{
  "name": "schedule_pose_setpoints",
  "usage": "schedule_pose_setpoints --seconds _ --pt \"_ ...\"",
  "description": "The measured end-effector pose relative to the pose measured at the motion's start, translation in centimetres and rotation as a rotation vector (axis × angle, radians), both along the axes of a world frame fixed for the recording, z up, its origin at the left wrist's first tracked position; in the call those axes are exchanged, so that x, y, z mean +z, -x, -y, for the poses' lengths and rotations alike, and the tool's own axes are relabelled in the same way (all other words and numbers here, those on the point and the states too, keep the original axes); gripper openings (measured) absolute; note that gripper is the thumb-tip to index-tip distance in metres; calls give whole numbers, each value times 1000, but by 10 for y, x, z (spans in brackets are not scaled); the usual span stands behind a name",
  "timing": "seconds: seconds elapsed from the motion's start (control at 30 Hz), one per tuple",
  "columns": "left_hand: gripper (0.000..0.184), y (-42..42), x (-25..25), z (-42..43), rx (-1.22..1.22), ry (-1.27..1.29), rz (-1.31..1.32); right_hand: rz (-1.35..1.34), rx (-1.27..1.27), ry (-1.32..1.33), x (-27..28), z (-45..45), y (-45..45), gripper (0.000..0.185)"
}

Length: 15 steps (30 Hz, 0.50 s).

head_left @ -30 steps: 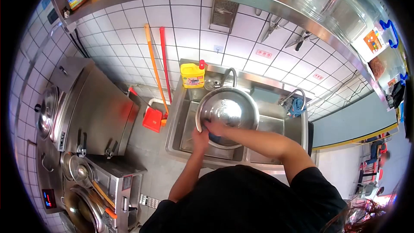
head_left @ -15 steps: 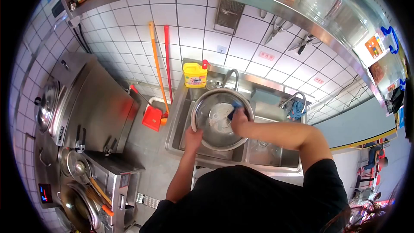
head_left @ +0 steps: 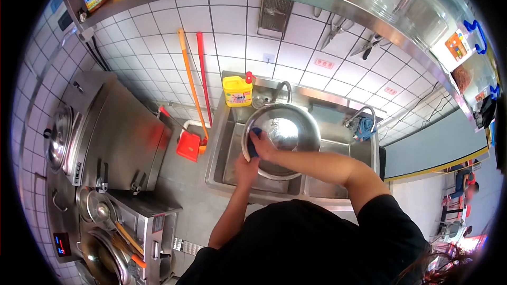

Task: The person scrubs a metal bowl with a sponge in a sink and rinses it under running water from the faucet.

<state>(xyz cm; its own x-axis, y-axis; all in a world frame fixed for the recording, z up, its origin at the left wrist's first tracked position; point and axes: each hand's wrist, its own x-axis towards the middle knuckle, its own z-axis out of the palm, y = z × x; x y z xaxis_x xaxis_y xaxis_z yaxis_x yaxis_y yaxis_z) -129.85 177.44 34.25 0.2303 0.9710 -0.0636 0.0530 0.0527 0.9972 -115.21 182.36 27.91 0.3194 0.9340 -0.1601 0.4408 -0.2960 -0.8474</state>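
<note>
- Since half a second ago, I see the right hand [head_left: 262,146] has swept from the steel bowl's [head_left: 288,153] 3 o'clock side to its 9 o'clock side, and the bowl has shifted slightly toward 2 o'clock.
- Head view, with 12 o'clock facing the tiled wall [head_left: 229,19]: the bowl sits in the left basin of a double sink [head_left: 331,187].
- My right hand is closed over a dark blue cloth [head_left: 253,144], against the bowl's inner wall.
- My left hand [head_left: 246,170] is clamped on the rim at 8 o'clock, just beside the right.
- Around the bowl: a yellow jug [head_left: 237,93] at 11 o'clock, a tap [head_left: 288,91] at 12, a light blue cloth [head_left: 364,128] at 3, a red dustpan [head_left: 188,146] at 9.
</note>
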Motion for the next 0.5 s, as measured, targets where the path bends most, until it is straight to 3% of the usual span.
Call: schedule_pose_setpoints --seconds 0.03,0.07,0.17,0.2,0.3,0.37,0.43,0.5 --pt "29 0 3 2 -35 12 -80 129 18 -25 -6 -1 0 61" --pt "29 2 6 5 -71 26 -163 -80 -262 9 53 5 14 50" --pt "30 -5 34 9 -71 -67 -212 -168 -376 -305 76 8 19 42" --pt "27 -10 21 6 9 -215 -120 44 -255 -396 84 19 27 39" --pt "31 2 41 1 -67 -95 -89 268 110 -101 29 13 8 40" --pt "30 9 33 -4 -92 -69 -68 265 355 -85 11 12 -5 38" --pt "29 11 22 -8 -85 -32 -107 262 674 49 29 17 -17 29" --pt "30 6 -13 -12 -63 -52 38 189 623 177 71 32 -15 31"
